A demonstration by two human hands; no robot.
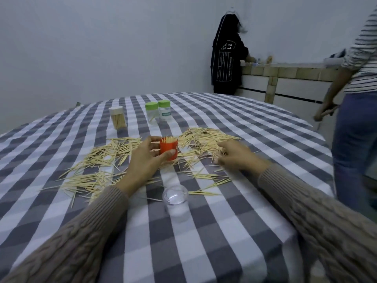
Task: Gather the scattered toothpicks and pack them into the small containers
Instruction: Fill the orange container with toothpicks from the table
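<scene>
Two hands over the counter (255, 127). Right hand (234, 155) blurred; fingers curled down onto scattered toothpicks (204, 137), grip on any unclear. Left hand (146, 158) grips orange container (168, 150), thumb in front, fingers behind; toothpick tips bristle above its rim, between the fingers.

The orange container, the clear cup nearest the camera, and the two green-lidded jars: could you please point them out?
orange container (169, 150), head view, front wall.
clear cup (175, 198), head view, its rim.
green-lidded jars (152, 107), head view, left jar's lid.
</scene>
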